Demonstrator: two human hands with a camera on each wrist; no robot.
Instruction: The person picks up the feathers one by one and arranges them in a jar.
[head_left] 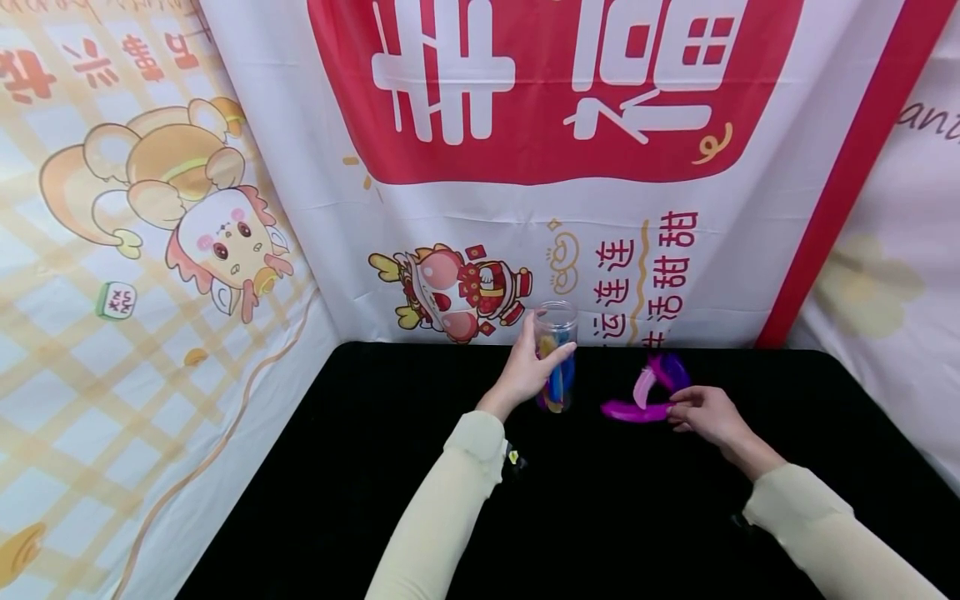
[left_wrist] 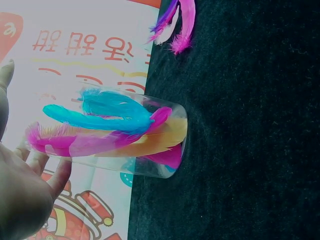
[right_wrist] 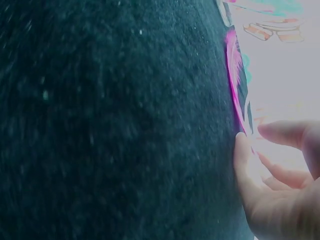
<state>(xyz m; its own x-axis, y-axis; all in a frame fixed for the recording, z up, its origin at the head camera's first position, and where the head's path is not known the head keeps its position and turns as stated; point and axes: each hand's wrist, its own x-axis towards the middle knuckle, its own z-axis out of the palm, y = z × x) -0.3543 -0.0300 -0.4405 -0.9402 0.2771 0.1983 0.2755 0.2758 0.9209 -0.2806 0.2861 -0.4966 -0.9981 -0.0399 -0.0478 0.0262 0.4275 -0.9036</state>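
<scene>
My left hand (head_left: 527, 367) grips a clear cylindrical jar (head_left: 557, 313) near the back edge of the table, thumb on one side. Blue, magenta and yellow feathers (left_wrist: 115, 117) fill much of the jar, seen through its wall. To the right, my right hand (head_left: 712, 418) pinches the quill end of a magenta feather (head_left: 634, 412), which lies low over the cloth and points left. Just behind it are a pale pink feather (head_left: 642, 387) and a purple feather (head_left: 677, 372). In the right wrist view, the magenta feather (right_wrist: 233, 70) runs up from the fingertips.
Black cloth (head_left: 585, 508) covers the table. A white and red printed banner (head_left: 465, 208) hangs right behind its back edge. More printed cloth (head_left: 150, 333) hangs along the left side, and pale cloth (head_left: 885, 283) on the right.
</scene>
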